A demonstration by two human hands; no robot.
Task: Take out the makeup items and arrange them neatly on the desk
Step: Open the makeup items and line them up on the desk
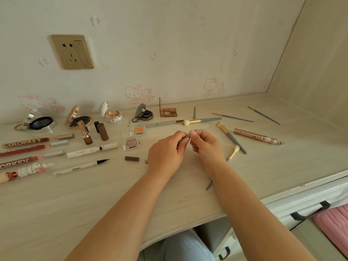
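Over the middle of the pale wooden desk (75,204), my left hand (165,153) and my right hand (205,146) meet, both pinched on a thin grey pencil (188,136). Its lower end pokes out under my left hand. Its grey cap stands upright (194,113) further back. Open compacts (40,123) line the wall. Lip glosses (28,143), a white eyeliner pen (81,167) and lipsticks (102,131) lie at the left. Small eyeshadow pans (131,143) sit just left of my hands. Grey-handled brushes (230,137) lie scattered to the right.
A rose-gold mascara wand (258,137) lies at the right. A brown cap (131,158) lies loose near my left hand. A gold wall socket (72,52) sits above the desk. The desk's front edge drops to drawers with black handles (310,211).
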